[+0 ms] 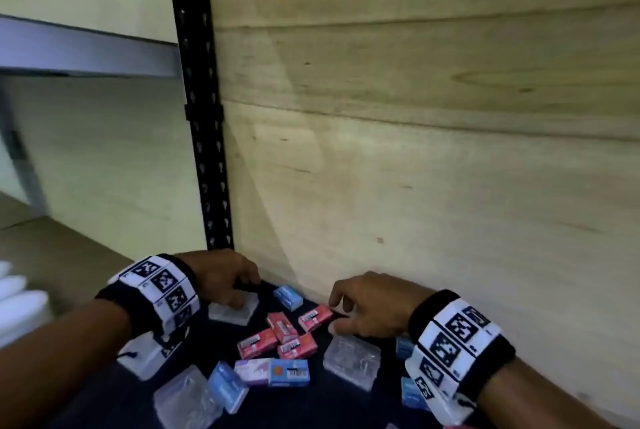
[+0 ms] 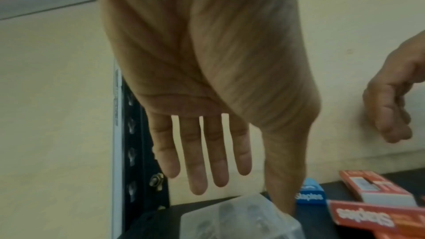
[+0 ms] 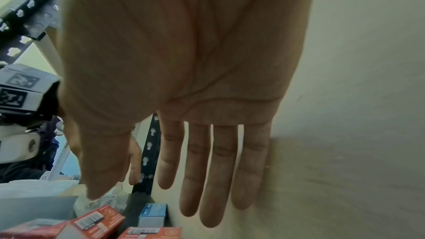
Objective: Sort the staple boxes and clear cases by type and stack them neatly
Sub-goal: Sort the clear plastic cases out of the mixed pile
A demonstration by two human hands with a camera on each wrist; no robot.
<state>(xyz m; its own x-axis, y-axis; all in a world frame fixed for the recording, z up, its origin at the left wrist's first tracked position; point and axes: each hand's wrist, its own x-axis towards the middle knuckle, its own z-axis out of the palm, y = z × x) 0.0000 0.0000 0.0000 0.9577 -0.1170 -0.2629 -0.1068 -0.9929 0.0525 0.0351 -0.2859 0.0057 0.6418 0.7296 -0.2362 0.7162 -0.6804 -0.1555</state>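
Left hand (image 1: 221, 278) fingers straight, thumb touching clear case (image 1: 232, 311); right hand (image 1: 367, 304) loosely spread, empty. Case probably light, slick; pinch its edges.

Right hand (image 3: 184, 72) palm toward camera, fingers (image 3: 216, 179) straight and spread, holding nothing. Below: red staple boxes (image 3: 96, 219) and one blue staple box (image 3: 152, 213). At left, black perforated rack post (image 3: 150, 154); at right, pale wood panel (image 3: 356, 97).
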